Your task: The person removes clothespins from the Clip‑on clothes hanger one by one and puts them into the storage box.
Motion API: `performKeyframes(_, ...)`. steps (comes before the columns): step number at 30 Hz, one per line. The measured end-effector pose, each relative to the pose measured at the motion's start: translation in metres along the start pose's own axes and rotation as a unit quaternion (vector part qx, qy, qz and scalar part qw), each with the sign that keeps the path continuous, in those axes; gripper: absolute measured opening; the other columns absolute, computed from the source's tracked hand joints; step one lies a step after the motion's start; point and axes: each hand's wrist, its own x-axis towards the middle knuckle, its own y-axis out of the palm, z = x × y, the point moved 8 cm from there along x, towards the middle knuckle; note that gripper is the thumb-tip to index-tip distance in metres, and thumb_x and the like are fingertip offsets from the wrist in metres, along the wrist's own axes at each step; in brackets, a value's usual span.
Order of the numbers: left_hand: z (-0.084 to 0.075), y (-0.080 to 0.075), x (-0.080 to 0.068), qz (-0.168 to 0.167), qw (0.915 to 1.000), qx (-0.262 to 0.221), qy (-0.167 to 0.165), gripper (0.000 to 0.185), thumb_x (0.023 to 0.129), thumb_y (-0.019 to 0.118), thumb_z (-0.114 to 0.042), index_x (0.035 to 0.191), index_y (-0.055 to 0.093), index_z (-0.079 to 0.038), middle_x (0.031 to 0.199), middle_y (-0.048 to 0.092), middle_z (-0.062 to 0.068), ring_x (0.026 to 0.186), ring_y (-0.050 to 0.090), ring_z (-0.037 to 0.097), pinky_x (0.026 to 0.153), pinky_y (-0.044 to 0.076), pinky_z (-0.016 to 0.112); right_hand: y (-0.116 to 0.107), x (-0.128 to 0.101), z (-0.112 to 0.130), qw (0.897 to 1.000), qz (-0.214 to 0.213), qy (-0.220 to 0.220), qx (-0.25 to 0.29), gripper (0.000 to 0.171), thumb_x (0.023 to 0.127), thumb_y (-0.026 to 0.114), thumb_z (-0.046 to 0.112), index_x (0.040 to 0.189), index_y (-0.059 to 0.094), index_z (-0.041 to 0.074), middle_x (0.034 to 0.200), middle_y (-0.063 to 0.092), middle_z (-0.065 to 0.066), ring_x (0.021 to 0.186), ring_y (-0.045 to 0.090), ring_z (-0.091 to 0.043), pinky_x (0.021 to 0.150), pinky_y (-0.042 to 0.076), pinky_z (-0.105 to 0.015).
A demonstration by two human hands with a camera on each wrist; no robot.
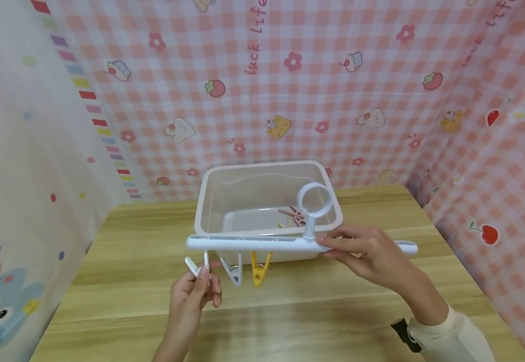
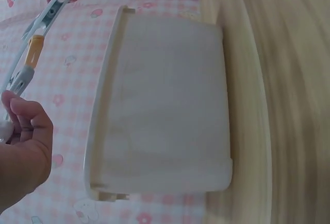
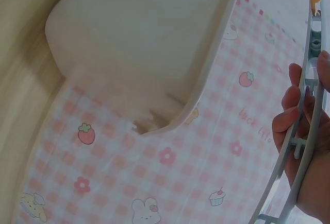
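Observation:
A white clip hanger (image 1: 244,244) with a round ring (image 1: 300,201) on top is held level in front of the tub. My right hand (image 1: 371,254) pinches its bar just right of the ring's stem; the right wrist view shows fingers (image 3: 286,121) around the ribbed underside. From the bar hang a grey clip (image 1: 235,276) and a yellow clip (image 1: 259,272). Beneath the bar's left end, my left hand (image 1: 194,291) pinches a white clip (image 1: 192,266) between thumb and fingers. One arm of that clip reaches the bar; whether it is attached I cannot tell.
Behind the hanger, a whitish plastic tub (image 1: 202,201) stands on the wooden table (image 1: 131,281). Several small pink and yellow clips (image 1: 297,217) lie inside it at the right. A pink checked cloth (image 1: 244,110) covers the back and right side; a pale patterned cloth (image 1: 63,151) hangs at left.

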Motion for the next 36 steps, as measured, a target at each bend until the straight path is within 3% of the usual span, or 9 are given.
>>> performKeyframes(6,-0.003,0.002,0.002,0.014,0.9991,0.013,0.037,0.037,0.110,0.036,-0.006,0.106,0.070,-0.019,0.070,0.061,-0.012,0.055,0.054,-0.001,0.046,0.046,0.019,-0.001,-0.008,-0.001,1.000,-0.005,0.008,-0.002,0.031,0.100,0.061,0.033,0.118,0.078,0.013,0.097,0.075,-0.001,0.068,0.054,0.002,0.058,0.043,-0.007)
performKeyframes(14,-0.004,0.002,0.008,-0.018,0.9960,0.071,0.051,0.035,0.107,0.042,-0.001,0.099,0.070,-0.019,0.063,0.055,-0.011,0.045,0.047,0.001,0.037,0.039,0.025,-0.006,-0.018,-0.003,1.000,-0.009,0.019,-0.008,0.030,0.100,0.063,0.030,0.120,0.077,0.013,0.095,0.074,-0.002,0.068,0.054,0.002,0.059,0.042,-0.008)
performKeyframes(22,-0.013,0.000,0.010,-0.062,0.9803,0.148,0.115,0.019,0.100,0.051,0.009,0.092,0.068,0.003,0.058,0.051,0.001,0.039,0.041,0.007,0.034,0.034,0.022,-0.009,-0.026,-0.005,0.999,-0.009,0.035,-0.004,0.028,0.098,0.068,0.026,0.121,0.077,0.014,0.097,0.074,-0.001,0.071,0.054,0.004,0.060,0.042,-0.006)
performKeyframes(25,-0.018,0.001,0.010,-0.075,0.9657,0.197,0.151,0.018,0.097,0.056,0.011,0.085,0.067,0.003,0.055,0.051,0.007,0.038,0.040,0.002,0.032,0.031,0.019,-0.009,-0.030,-0.005,0.999,-0.008,0.040,0.003,0.028,0.098,0.068,0.024,0.121,0.076,0.013,0.097,0.074,-0.001,0.072,0.054,0.004,0.060,0.043,-0.006)
performKeyframes(29,-0.023,0.004,0.010,-0.090,0.9376,0.265,0.206,0.021,0.091,0.063,0.012,0.075,0.063,-0.002,0.054,0.053,0.007,0.044,0.039,-0.007,0.034,0.030,0.014,-0.010,-0.034,-0.005,0.999,-0.008,0.045,0.018,0.028,0.095,0.072,0.016,0.122,0.076,0.011,0.098,0.074,-0.002,0.073,0.054,0.004,0.061,0.044,-0.006)
performKeyframes(36,-0.033,0.011,0.008,-0.114,0.8712,0.371,0.301,0.021,0.082,0.073,0.006,0.069,0.061,-0.006,0.051,0.054,-0.001,0.050,0.039,-0.006,0.039,0.031,0.011,-0.013,-0.040,-0.007,0.998,-0.007,0.060,0.020,0.032,0.089,0.076,0.008,0.121,0.076,0.011,0.099,0.074,-0.002,0.073,0.054,0.006,0.062,0.044,-0.006)
